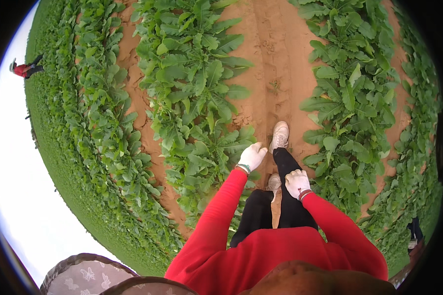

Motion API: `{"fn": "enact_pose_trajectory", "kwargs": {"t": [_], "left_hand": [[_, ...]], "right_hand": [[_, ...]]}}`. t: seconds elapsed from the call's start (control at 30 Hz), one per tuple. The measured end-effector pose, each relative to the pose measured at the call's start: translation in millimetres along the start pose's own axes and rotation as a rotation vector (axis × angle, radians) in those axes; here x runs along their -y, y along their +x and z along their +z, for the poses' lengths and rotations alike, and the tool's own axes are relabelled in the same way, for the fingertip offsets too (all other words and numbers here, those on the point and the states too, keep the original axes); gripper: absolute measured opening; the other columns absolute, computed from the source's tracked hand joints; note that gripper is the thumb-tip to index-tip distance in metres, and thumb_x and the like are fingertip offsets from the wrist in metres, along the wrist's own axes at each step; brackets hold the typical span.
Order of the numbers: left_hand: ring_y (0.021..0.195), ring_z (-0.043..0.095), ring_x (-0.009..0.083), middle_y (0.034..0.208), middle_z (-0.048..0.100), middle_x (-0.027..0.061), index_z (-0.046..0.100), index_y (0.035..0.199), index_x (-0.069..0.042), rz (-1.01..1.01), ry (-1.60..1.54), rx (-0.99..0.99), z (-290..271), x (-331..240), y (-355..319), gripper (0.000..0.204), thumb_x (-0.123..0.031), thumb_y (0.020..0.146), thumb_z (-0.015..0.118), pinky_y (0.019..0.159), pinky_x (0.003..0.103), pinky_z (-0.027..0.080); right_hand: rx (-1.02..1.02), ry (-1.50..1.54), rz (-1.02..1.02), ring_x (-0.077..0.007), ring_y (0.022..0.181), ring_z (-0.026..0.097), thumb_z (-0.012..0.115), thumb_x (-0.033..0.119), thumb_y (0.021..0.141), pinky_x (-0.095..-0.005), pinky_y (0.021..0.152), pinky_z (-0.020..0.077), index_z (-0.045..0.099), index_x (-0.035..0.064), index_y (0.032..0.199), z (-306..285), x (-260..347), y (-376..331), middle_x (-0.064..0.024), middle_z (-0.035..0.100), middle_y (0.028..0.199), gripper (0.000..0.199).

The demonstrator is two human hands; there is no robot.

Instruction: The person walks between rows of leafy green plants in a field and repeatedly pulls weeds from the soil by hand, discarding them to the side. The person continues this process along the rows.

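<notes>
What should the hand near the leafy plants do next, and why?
Probably reach a little further left and down into the leafy plants. The left hand, in a white glove, hovers open and empty right beside that row, touching nothing. The right hand hangs over the legs, away from any leaves.

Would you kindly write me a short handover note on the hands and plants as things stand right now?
Left hand: gloved, empty, fingers loosely open, held over the edge of the leafy plant row on the person's left.
Right hand: gloved, loosely closed, holding nothing visible, above the right leg.
The person stands in the bare soil furrow, one shoe forward. Another plant row runs on the right.
Done: nothing picked or carried shows.
Left: the plants are untouched.
</notes>
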State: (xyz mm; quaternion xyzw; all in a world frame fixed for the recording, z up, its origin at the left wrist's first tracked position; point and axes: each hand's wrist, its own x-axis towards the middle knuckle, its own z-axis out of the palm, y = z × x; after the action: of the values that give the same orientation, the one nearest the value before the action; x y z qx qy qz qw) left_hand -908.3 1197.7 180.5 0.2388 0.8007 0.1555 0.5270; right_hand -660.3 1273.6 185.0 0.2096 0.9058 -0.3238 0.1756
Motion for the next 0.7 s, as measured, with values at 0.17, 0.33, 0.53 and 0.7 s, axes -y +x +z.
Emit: {"fn": "enact_pose_trajectory", "kwargs": {"t": [0.17,0.33,0.53,0.7], "left_hand": [[0.103,0.058,0.0371,0.106,0.061,0.0248,0.058,0.112,0.002,0.084,0.102,-0.037,-42,-20,-57,0.045,-0.034,0.087,0.051,0.091,0.041,0.044],[0.083,0.060,0.0246,0.093,0.065,0.0158,0.062,0.108,0.000,-0.071,-0.018,-0.090,-111,14,-111,0.036,-0.026,0.086,0.053,0.077,0.033,0.047],[0.056,0.056,0.0131,0.079,0.063,0.0067,0.060,0.111,-0.004,-0.345,-0.294,-0.206,-157,58,-178,0.030,-0.024,0.089,0.054,0.045,0.027,0.043],[0.048,0.055,0.0176,0.073,0.060,0.0074,0.059,0.100,-0.006,-0.654,-0.389,-0.340,-196,98,-257,0.022,-0.022,0.086,0.055,0.039,0.032,0.042]], "right_hand": [[0.090,-0.092,0.066,-0.0248,0.083,0.057,0.051,0.018,0.076,-0.0384,0.073,0.0418,0.061,0.0094,0.076,-18,-7,0,-0.0088,0.061,0.082,0.013],[-0.029,-0.042,0.261,-0.0278,0.081,0.060,0.049,0.019,0.081,-0.0408,0.071,0.0462,0.060,0.0084,0.077,-38,-15,-22,-0.0113,0.061,0.082,0.016],[-0.005,0.220,0.491,-0.0356,0.088,0.060,0.051,0.029,0.079,-0.0430,0.080,0.0477,0.063,0.0061,0.086,-74,-59,-79,-0.0168,0.064,0.090,0.027],[-0.057,0.377,0.718,-0.0399,0.086,0.059,0.055,0.026,0.070,-0.0446,0.079,0.0471,0.067,0.0030,0.080,-89,-110,-108,-0.0207,0.064,0.084,0.028]]}}
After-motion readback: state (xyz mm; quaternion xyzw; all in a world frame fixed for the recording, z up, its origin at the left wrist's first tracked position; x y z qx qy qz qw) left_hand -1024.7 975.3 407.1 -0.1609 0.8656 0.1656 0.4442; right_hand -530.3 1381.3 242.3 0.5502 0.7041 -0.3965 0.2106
